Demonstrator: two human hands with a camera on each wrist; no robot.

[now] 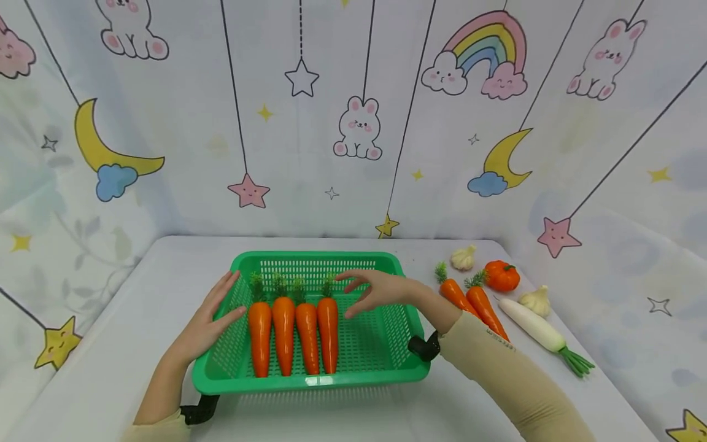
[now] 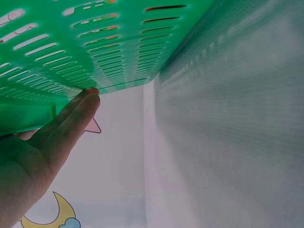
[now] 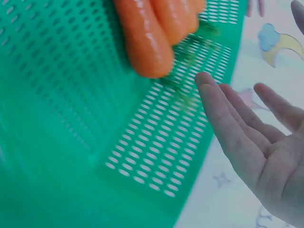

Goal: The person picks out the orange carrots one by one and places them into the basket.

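Several orange carrots [image 1: 283,334] with green tops lie side by side in the left half of a green basket [image 1: 309,383]. My left hand [image 1: 204,328] is at the basket's left side, fingers extended along the rim and thumb over the inside. In the left wrist view the fingers of that hand [image 2: 52,137] touch the outer wall of the basket [image 2: 109,57]. My right hand [image 1: 381,291] hovers over the basket, right of the carrots, fingers spread and holding nothing. The right wrist view shows this hand [image 3: 261,147] near the carrots [image 3: 147,47], apart from them.
Right of the basket on the white table [image 1: 166,276] lie two more carrots [image 1: 486,310], a white radish [image 1: 533,325], an orange pepper [image 1: 501,276] and two garlic bulbs [image 1: 463,258]. A patterned cloth [image 1: 309,141] hangs behind.
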